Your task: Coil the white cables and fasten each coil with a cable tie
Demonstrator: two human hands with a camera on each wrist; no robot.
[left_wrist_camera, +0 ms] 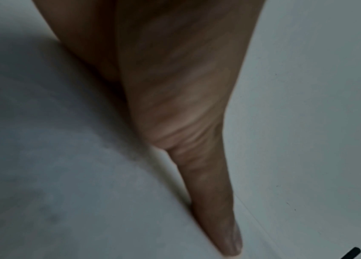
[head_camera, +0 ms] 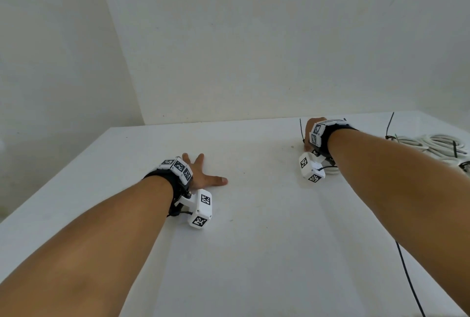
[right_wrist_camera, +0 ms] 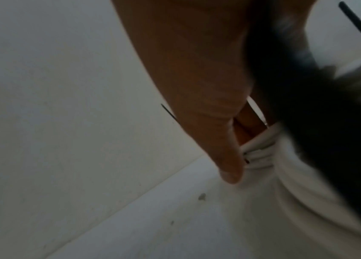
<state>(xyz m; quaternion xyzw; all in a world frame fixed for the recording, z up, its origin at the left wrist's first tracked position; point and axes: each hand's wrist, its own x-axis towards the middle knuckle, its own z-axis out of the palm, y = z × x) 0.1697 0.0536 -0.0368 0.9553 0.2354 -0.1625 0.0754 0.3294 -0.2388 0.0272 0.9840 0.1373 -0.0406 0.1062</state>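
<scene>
My right hand [head_camera: 311, 136] is near the far edge of the white table [head_camera: 254, 253] and grips a white cable coil [right_wrist_camera: 261, 156]. The thumb [right_wrist_camera: 228, 157] presses against the bundled strands and the other fingers curl behind them. A thin black cable tie [head_camera: 301, 129] sticks up beside the hand; its tail [right_wrist_camera: 168, 112] shows past the thumb. Part of the coil [head_camera: 332, 170] peeks out under the wrist. My left hand [head_camera: 203, 175] lies flat on the table with fingers spread, holding nothing. Its thumb [left_wrist_camera: 208, 192] is stretched straight on the surface.
Several white cable coils [head_camera: 437, 146] bound with black ties lie at the table's right edge, and one tie [head_camera: 390, 123] stands upright there. A thin black wire [head_camera: 409, 281] runs along the front right. Walls rise just behind the table.
</scene>
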